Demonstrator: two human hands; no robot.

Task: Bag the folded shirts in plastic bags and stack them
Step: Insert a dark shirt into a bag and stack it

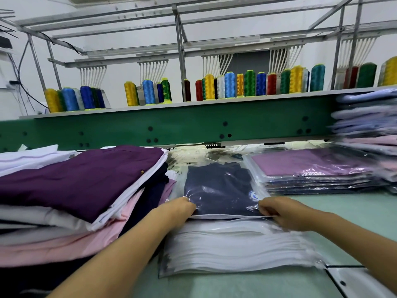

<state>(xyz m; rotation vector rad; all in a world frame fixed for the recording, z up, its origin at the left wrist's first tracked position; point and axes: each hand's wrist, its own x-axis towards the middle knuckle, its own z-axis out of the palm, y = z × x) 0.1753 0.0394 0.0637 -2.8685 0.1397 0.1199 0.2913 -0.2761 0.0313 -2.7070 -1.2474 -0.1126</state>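
A folded navy shirt [217,188] lies inside a clear plastic bag in the middle of the table, on top of a pile of empty plastic bags [236,248]. My left hand [178,208] pinches the bag's near left edge. My right hand [279,211] pinches its near right edge. A stack of unbagged folded shirts [81,179], purple on top with white, pink and navy below, sits to the left. A stack of bagged shirts [311,171], a purple one on top, lies to the right.
A taller blurred pile of bagged shirts [369,125] stands at the far right. A green machine beam [171,127] runs across behind the table, with thread cones [229,84] on the shelf above. Pale green tabletop [343,203] shows at right.
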